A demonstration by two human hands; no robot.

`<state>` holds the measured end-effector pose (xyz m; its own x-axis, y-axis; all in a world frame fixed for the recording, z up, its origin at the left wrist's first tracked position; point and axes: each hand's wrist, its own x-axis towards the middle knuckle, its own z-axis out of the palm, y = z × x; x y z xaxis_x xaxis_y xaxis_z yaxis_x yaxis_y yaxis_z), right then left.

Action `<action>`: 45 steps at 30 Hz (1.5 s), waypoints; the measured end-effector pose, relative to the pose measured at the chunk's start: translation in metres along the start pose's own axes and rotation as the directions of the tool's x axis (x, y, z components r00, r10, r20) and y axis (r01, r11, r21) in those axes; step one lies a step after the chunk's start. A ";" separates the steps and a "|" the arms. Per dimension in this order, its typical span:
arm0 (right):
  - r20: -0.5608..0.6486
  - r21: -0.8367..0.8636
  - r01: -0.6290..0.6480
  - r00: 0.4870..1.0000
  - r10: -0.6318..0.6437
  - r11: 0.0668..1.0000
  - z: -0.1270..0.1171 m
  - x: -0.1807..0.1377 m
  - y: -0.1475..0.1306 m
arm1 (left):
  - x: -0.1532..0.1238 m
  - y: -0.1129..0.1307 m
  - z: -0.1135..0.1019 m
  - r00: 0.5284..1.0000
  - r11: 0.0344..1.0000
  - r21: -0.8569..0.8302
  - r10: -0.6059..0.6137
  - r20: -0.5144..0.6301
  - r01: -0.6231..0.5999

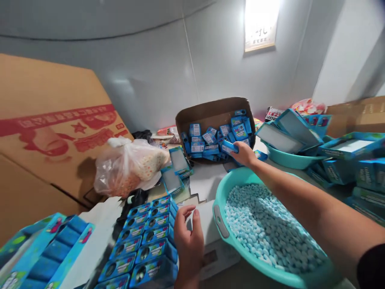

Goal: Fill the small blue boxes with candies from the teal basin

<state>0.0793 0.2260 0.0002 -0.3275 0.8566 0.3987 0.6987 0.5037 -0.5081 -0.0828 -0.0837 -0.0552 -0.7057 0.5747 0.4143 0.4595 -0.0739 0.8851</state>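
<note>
My right hand (245,153) reaches out past the basin and grips a small blue candy box (229,147) by its end. Just behind it, a brown carton (207,111) lies tipped toward me with many more such boxes inside. My left hand (189,237) hovers with loosely curled fingers, thumb apart, and nothing in it. Beside it, to the left, stand two rows of blue boxes with round windows (156,241). Between my arms sits a turquoise basin (221,200) full of pale blue candies (264,224).
At left are a large cardboard box (57,120), a knotted plastic bag (129,160) and blue display trays (60,253). Two display trays (177,160) lie mid-table. On the right, a second turquoise basin (288,159) holds more trays, next to stacked blue packages (373,172).
</note>
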 end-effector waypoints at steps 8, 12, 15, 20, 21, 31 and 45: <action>-0.471 0.482 0.339 0.878 -0.087 0.808 -0.038 -0.063 -0.058 | 0.003 0.014 -0.005 0.995 0.994 -0.110 0.014 -0.102 -0.025; -0.248 0.824 0.127 0.957 0.150 0.552 -0.047 -0.083 -0.061 | 0.007 0.052 -0.001 0.951 0.958 -0.229 0.102 -0.292 -0.173; -0.019 0.887 -0.009 0.998 0.056 0.461 -0.055 -0.089 -0.052 | 0.020 0.085 0.017 0.947 0.913 -0.253 0.300 -0.116 -0.320; 0.187 0.850 -0.156 0.982 -0.011 0.503 -0.054 -0.098 -0.050 | 0.038 0.095 0.067 0.826 0.989 -0.087 0.151 0.542 -0.124; 0.210 0.866 -0.175 0.977 -0.022 0.469 -0.050 -0.098 -0.052 | 0.040 0.090 0.076 0.799 0.995 -0.083 0.091 0.594 -0.052; 0.450 0.599 -0.410 0.883 0.135 0.687 -0.029 -0.071 -0.018 | 0.041 0.062 0.095 0.878 0.998 -0.045 0.059 0.475 -0.043; 0.591 0.205 0.015 0.795 -0.136 0.979 -0.003 -0.136 0.022 | 0.035 0.071 0.094 0.852 0.994 0.016 0.083 0.517 -0.107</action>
<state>0.1412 0.1203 -0.0629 -0.7314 0.6788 -0.0650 0.5482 0.5286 -0.6481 -0.0244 0.0078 0.0019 -0.2846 0.9048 0.3168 0.5409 -0.1213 0.8323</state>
